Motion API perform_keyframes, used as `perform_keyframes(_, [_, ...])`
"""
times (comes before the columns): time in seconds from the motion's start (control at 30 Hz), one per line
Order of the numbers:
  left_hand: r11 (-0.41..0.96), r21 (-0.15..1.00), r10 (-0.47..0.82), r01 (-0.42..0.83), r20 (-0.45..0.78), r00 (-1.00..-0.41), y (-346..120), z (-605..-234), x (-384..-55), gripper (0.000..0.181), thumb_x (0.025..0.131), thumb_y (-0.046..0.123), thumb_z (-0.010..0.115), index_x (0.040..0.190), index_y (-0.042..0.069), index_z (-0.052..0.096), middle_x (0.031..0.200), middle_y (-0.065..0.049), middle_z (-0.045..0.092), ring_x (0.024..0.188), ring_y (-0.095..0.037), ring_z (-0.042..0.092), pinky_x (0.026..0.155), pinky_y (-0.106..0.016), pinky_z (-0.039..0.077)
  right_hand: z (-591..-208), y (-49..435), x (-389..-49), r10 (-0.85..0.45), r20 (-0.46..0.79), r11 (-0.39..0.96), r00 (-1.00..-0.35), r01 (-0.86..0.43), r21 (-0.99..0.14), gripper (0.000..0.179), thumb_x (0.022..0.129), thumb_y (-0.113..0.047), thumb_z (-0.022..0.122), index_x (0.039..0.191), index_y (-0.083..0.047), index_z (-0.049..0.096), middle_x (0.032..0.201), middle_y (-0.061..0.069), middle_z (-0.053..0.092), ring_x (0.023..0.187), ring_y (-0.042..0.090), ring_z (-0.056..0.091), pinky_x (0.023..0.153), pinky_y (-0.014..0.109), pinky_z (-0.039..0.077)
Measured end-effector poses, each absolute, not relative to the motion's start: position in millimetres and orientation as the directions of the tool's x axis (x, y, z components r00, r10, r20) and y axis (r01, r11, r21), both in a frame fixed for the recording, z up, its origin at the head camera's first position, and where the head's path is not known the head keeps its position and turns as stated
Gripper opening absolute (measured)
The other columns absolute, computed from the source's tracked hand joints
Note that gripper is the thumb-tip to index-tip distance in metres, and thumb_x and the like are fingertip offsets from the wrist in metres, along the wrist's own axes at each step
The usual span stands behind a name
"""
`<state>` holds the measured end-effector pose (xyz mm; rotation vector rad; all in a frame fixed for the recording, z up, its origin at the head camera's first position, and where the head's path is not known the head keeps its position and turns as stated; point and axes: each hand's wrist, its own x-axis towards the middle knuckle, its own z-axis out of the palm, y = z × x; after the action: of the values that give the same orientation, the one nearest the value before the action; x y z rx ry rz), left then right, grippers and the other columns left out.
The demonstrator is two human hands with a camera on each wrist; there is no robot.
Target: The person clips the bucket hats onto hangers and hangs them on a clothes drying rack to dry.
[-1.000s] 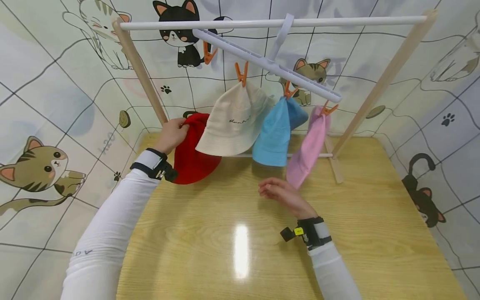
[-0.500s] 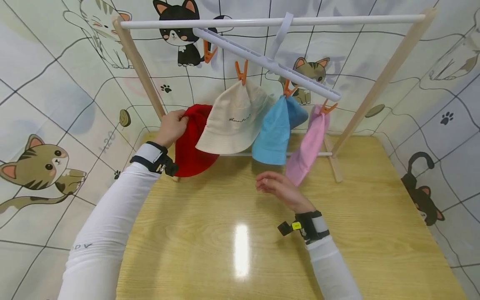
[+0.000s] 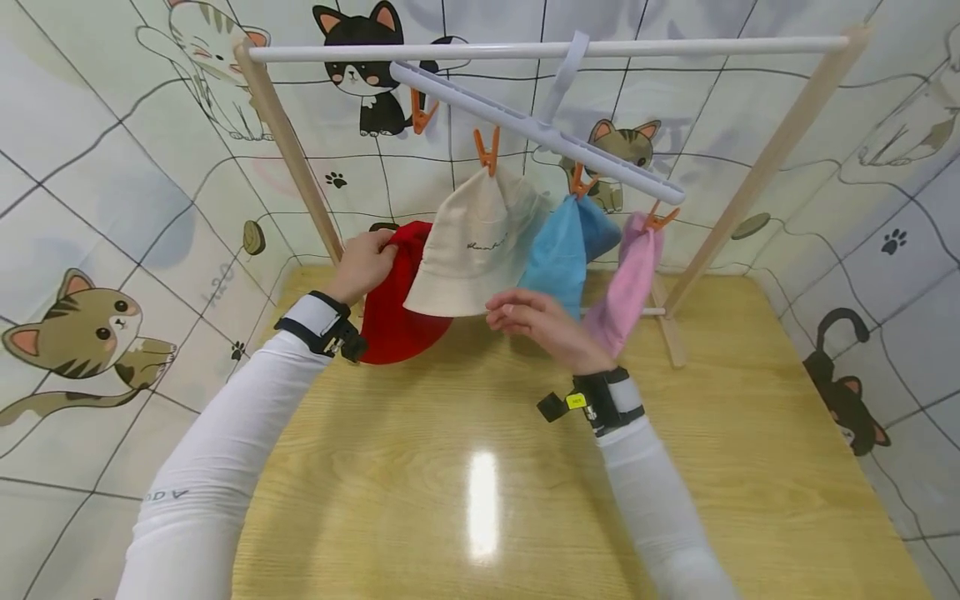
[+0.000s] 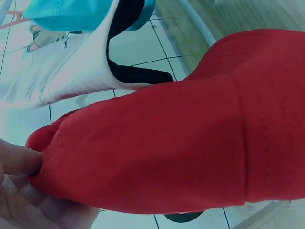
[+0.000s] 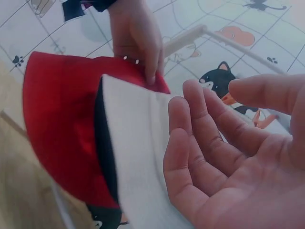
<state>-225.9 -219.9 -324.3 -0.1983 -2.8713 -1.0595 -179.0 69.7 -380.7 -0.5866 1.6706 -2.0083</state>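
My left hand (image 3: 367, 262) pinches the crown of a red bucket hat (image 3: 405, 321), whose brim hangs down. In the left wrist view the red hat (image 4: 157, 148) fills most of the picture, its top between thumb and fingers. A cream bucket hat (image 3: 465, 258) hangs from an orange clip (image 3: 487, 152), partly covering the red one. My right hand (image 3: 551, 329) is in front of the blue hat (image 3: 558, 258), near the cream brim, fingers loosely bent and holding nothing. The right wrist view shows the right palm (image 5: 248, 176) beside the cream hat (image 5: 138, 138).
A lilac hanger (image 3: 536, 129) hangs slanted from the white bar (image 3: 712, 46) of a wooden rack. A spare orange clip (image 3: 422, 112) dangles at its left end, and a pink hat (image 3: 630, 283) is clipped at its right. Beneath is a wooden table (image 3: 420, 475).
My right hand has moved up and left from the table toward the cream hat. The left hand, still holding the red hat, has shifted slightly to the right.
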Motion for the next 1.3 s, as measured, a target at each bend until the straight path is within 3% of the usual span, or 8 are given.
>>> perform_keyframes(0.23, [0.768, 0.599, 0.172, 0.227, 0.149, -0.974, -213.7, -324.8, -222.7, 0.020, 0.099, 0.006, 0.043, 0.095, -0.003, 0.061, 0.079, -0.014, 0.054, 0.070, -0.026, 0.050, 0.060, -0.030, 0.040, -351.9, 61.4, -190.1, -0.599, 0.076, -0.161, -0.797, 0.026, -0.987, 0.022, 0.099, -0.005, 0.047, 0.116, 0.001, 0.059, 0.106, 0.008, 0.064, 0.102, 0.025, 0.060, 0.095, 0.039, 0.043])
perform_keyframes(0.57, [0.768, 0.610, 0.189, 0.196, 0.077, -0.979, -204.4, -321.4, -216.2, 0.027, 0.100, 0.007, 0.041, 0.111, -0.003, 0.064, 0.098, -0.018, 0.064, 0.079, -0.028, 0.058, 0.067, -0.035, 0.049, -322.9, 51.2, -204.4, -0.601, 0.116, -0.144, -0.791, -0.036, -0.989, 0.023, 0.099, -0.006, 0.048, 0.118, 0.005, 0.057, 0.106, 0.012, 0.063, 0.101, 0.026, 0.059, 0.095, 0.042, 0.042])
perform_keyframes(0.97, [0.735, 0.654, 0.202, 0.181, 0.045, -0.978, -202.5, -323.1, -214.9, 0.025, 0.101, 0.008, 0.043, 0.113, -0.001, 0.063, 0.099, -0.018, 0.064, 0.080, -0.029, 0.060, 0.074, -0.038, 0.053, -278.8, 25.8, -231.7, -0.566, 0.111, -0.124, -0.817, -0.048, -0.991, 0.025, 0.100, -0.006, 0.047, 0.121, 0.004, 0.056, 0.114, 0.017, 0.060, 0.109, 0.038, 0.054, 0.102, 0.050, 0.036])
perform_keyframes(1.3, [0.721, 0.672, 0.203, 0.169, 0.029, -0.979, -201.6, -326.0, -215.3, 0.025, 0.101, 0.009, 0.046, 0.117, 0.000, 0.063, 0.102, -0.018, 0.064, 0.081, -0.029, 0.061, 0.076, -0.039, 0.054, -262.8, 3.2, -252.8, -0.513, 0.124, -0.142, -0.850, -0.058, -0.988, 0.032, 0.099, -0.004, 0.048, 0.130, 0.005, 0.049, 0.127, 0.017, 0.053, 0.116, 0.028, 0.054, 0.098, 0.031, 0.042])
